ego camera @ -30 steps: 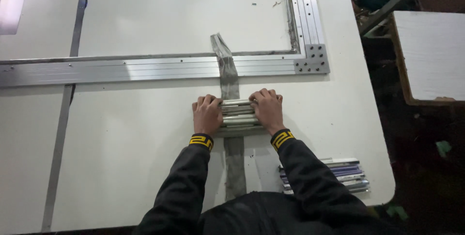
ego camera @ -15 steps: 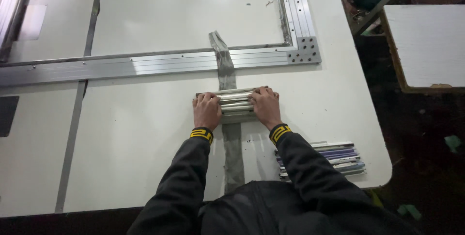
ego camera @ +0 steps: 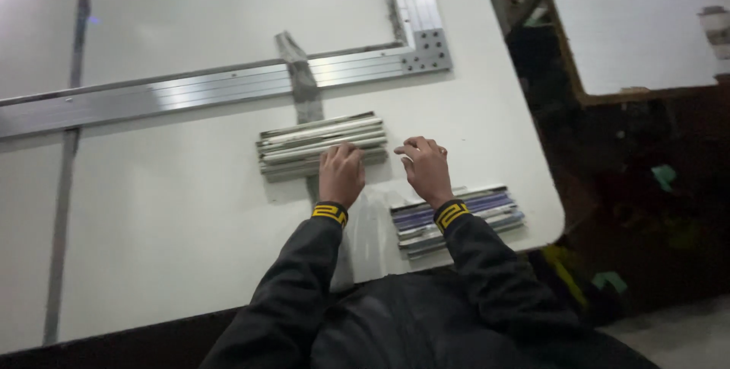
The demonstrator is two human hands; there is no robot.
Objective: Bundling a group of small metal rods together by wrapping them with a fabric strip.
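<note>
Grey-white flat strips lay bundled (ego camera: 321, 146) on the white worktop (ego camera: 152, 209), just below an aluminium frame (ego camera: 228, 87). The left hand (ego camera: 341, 174) rested flat on the bundle's near edge, grasping nothing. The right hand (ego camera: 424, 170) hovered loosely spread and empty beside it, above a purple-edged stack (ego camera: 487, 209) at the worktop's edge.

No packages, labels, signs, screens.

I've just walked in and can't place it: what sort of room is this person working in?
Probably a workshop or small factory bench. A white worktable carries an aluminium frame bolted at its corner, and the left hand rests on a bundle of flat strips, with a second stack near the table edge.
</note>
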